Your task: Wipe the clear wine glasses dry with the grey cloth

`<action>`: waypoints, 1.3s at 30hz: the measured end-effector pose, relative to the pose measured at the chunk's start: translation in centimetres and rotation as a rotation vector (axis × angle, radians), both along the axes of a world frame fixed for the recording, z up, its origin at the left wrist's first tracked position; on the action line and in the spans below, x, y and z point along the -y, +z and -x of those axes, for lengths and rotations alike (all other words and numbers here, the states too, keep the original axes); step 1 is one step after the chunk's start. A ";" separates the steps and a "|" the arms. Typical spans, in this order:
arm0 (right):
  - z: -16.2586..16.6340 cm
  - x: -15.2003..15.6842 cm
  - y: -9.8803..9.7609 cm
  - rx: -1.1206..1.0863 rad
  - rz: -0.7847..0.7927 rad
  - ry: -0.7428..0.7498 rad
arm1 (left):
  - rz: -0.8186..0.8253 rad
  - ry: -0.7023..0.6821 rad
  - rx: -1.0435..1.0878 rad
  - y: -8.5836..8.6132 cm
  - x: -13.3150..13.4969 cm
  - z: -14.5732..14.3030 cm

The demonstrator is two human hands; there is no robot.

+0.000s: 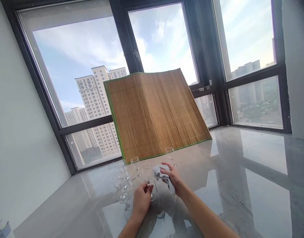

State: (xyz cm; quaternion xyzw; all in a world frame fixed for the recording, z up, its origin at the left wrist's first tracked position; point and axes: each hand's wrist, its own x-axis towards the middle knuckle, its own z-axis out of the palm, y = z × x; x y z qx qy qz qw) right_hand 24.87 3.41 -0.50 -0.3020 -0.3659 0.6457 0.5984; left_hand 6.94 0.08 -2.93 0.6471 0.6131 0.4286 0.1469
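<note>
My left hand [142, 198] is closed around the stem of a clear stemmed glass [147, 172], whose bowl rises above my fingers and whose foot shows beside my hand. A bunched white-grey cloth [163, 175] is gripped in my right hand [173, 177], just right of that glass. Several more stemmed glasses [122, 183] stand grouped to the left of my left hand. Another stemmed glass [135, 165] stands just behind them, and one more glass [170, 153] stands beyond my right hand, near the mat's lower edge.
A folded bamboo mat [157, 112] with green edging leans against the dark-framed windows. The glossy grey surface [223, 185] carries window reflections. A white cylindrical container [2, 229] is partly visible at the lower left corner. A pale wall [23, 138] bounds the left side.
</note>
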 end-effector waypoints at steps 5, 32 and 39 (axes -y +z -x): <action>0.1 0.1 0.1 0.004 -0.021 0.002 | -0.004 0.020 -0.095 -0.5 -0.7 0.9; -0.6 1.1 -0.3 0.182 0.061 0.295 | -0.590 0.679 0.412 4.5 -0.3 8.0; 0.9 2.0 -1.0 0.302 0.075 0.411 | -0.142 0.486 0.808 1.2 -2.3 7.6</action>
